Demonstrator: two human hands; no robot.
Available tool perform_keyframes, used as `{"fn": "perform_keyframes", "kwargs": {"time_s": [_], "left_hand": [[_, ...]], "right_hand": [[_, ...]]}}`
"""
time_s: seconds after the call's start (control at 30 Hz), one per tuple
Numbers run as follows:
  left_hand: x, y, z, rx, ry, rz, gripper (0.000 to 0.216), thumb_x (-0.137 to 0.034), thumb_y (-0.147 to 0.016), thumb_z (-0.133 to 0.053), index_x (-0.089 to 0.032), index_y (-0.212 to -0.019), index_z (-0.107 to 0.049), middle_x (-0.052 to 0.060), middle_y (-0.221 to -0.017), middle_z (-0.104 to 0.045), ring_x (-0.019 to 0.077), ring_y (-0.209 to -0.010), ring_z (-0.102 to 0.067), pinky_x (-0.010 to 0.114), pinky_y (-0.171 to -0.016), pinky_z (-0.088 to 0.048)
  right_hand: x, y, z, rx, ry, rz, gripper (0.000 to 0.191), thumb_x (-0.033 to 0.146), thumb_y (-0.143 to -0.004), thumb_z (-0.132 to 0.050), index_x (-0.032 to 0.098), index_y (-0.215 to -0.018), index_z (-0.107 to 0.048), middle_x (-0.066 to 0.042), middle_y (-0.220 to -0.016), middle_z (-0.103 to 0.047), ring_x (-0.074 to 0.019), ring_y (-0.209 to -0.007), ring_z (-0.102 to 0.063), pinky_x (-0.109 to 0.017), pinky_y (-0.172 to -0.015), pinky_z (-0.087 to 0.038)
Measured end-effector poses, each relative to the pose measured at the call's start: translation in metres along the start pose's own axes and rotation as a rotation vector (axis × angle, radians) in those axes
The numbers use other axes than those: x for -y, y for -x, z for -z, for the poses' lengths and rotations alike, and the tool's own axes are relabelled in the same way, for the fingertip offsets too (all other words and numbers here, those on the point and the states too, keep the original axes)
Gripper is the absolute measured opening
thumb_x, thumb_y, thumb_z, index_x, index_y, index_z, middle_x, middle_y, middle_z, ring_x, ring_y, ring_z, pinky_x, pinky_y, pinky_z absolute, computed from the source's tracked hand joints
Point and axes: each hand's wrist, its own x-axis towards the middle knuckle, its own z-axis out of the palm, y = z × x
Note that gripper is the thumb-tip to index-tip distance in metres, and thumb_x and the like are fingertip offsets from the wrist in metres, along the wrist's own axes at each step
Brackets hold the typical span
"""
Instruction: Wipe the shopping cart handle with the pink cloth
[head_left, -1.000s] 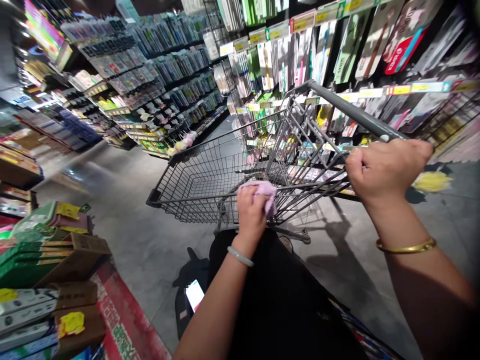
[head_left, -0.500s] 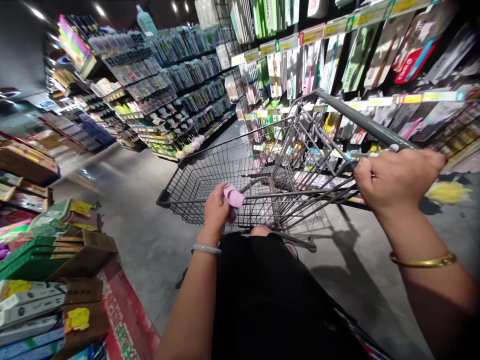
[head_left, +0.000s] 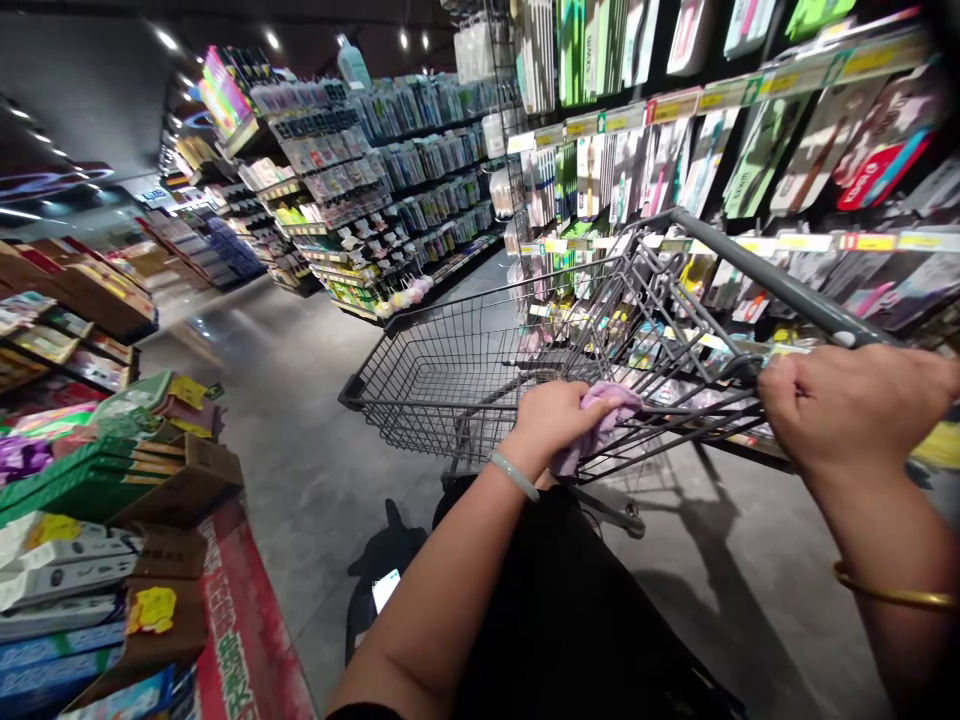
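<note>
A grey wire shopping cart (head_left: 435,345) stands in front of me, its basket pointing away to the left. My left hand (head_left: 555,415) is closed on a light purple cloth (head_left: 600,425) and presses it against the cart's upper side rail. Part of the cloth hangs down below the rail. On the right, my right hand (head_left: 855,405) is in a fist at the near end of the cart's handlebar (head_left: 780,275), fingers wrapped round it. Only wire mesh shows inside the part of the basket in view.
Behind the cart rises a shelf rack (head_left: 720,110) hung with packaged toothbrush-like goods. More display racks (head_left: 315,170) stand farther back. At left, cardboard display boxes (head_left: 217,470) sit on a red-sided platform (head_left: 251,620). Grey floor (head_left: 292,400) runs between.
My left hand has slid the purple cloth rightward along the cart's side rail, towards the handle end. My right hand stays on the handlebar. The view has shifted slightly.
</note>
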Motion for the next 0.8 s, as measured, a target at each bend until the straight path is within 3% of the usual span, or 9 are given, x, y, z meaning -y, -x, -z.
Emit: {"fn": "perform_keyframes", "kwargs": {"time_s": [0.1,0.2,0.27,0.33,0.43,0.57,0.63,0.7,0.8], "left_hand": [[0.029,-0.010,0.015,0.081,0.055,0.152,0.036,-0.057,-0.087,-0.053,-0.026,-0.088,-0.072,0.002,-0.078,-0.072,0.0191,-0.070,-0.063,0.027,-0.058,-0.041],[0.056,-0.012,0.029,-0.001,-0.030,0.282,0.020,-0.038,-0.083,-0.061,-0.025,-0.094,-0.072,0.004,-0.084,-0.074,0.0205,-0.072,-0.064,0.027,-0.058,-0.040],[0.063,-0.011,0.034,-0.022,-0.064,0.290,0.020,-0.031,-0.083,-0.060,-0.023,-0.097,-0.072,0.007,-0.087,-0.074,0.0216,-0.074,-0.064,0.028,-0.060,-0.040],[0.056,-0.011,0.032,0.002,-0.062,0.241,0.018,-0.027,-0.082,-0.060,-0.022,-0.094,-0.073,0.006,-0.086,-0.074,0.0212,-0.075,-0.064,0.028,-0.062,-0.041],[0.019,-0.017,0.014,0.051,-0.007,0.118,0.019,-0.030,-0.083,-0.058,-0.029,-0.094,-0.073,0.001,-0.087,-0.074,0.0188,-0.080,-0.066,0.026,-0.063,-0.043],[-0.041,-0.024,-0.018,-0.024,0.025,-0.055,0.027,-0.033,-0.091,-0.045,-0.030,-0.100,-0.070,0.001,-0.095,-0.074,0.0198,-0.088,-0.067,0.028,-0.070,-0.047],[-0.059,-0.024,-0.027,-0.076,-0.011,-0.111,0.029,-0.035,-0.093,-0.042,-0.028,-0.103,-0.069,0.003,-0.098,-0.073,0.0205,-0.090,-0.067,0.029,-0.072,-0.047],[-0.062,-0.023,-0.026,-0.079,-0.047,-0.137,0.030,-0.035,-0.094,-0.041,-0.027,-0.104,-0.068,0.005,-0.099,-0.073,0.0210,-0.090,-0.067,0.029,-0.072,-0.048],[-0.036,-0.026,-0.010,0.037,-0.080,-0.059,0.028,-0.035,-0.091,-0.044,-0.026,-0.099,-0.069,0.005,-0.092,-0.074,0.0215,-0.084,-0.067,0.028,-0.068,-0.047]], "right_hand": [[0.003,0.000,0.002,-0.006,0.004,0.015,0.036,0.036,-0.081,-0.045,0.023,-0.047,-0.044,-0.004,-0.050,-0.055,-0.0192,-0.057,-0.035,-0.036,-0.063,-0.017],[0.006,-0.001,0.004,0.004,0.007,0.030,0.036,0.036,-0.081,-0.046,0.023,-0.047,-0.046,-0.004,-0.051,-0.057,-0.0193,-0.057,-0.037,-0.036,-0.063,-0.018],[0.007,-0.002,0.004,0.006,0.006,0.023,0.036,0.036,-0.080,-0.047,0.023,-0.047,-0.046,-0.003,-0.051,-0.058,-0.0194,-0.057,-0.038,-0.036,-0.064,-0.020],[0.008,-0.002,0.003,-0.013,0.008,0.001,0.034,0.035,-0.079,-0.048,0.023,-0.047,-0.046,-0.003,-0.050,-0.058,-0.0194,-0.057,-0.039,-0.036,-0.064,-0.020],[0.008,-0.002,0.001,-0.065,0.007,-0.015,0.032,0.034,-0.078,-0.050,0.023,-0.049,-0.044,-0.003,-0.048,-0.055,-0.0195,-0.055,-0.040,-0.036,-0.063,-0.021],[0.007,-0.002,0.004,-0.041,-0.002,0.026,0.033,0.034,-0.079,-0.052,0.024,-0.049,-0.045,-0.002,-0.049,-0.057,-0.0201,-0.056,-0.041,-0.037,-0.063,-0.022],[0.007,-0.002,0.007,-0.020,-0.009,0.039,0.032,0.034,-0.078,-0.053,0.023,-0.049,-0.047,-0.002,-0.051,-0.058,-0.0199,-0.058,-0.041,-0.037,-0.064,-0.023],[0.007,-0.002,0.009,-0.012,-0.015,0.050,0.031,0.034,-0.079,-0.053,0.023,-0.050,-0.048,-0.003,-0.053,-0.059,-0.0195,-0.059,-0.041,-0.037,-0.065,-0.024],[0.009,-0.002,0.011,0.008,-0.016,0.049,0.033,0.034,-0.081,-0.050,0.023,-0.050,-0.047,-0.002,-0.054,-0.060,-0.0195,-0.059,-0.041,-0.037,-0.066,-0.024]]}}
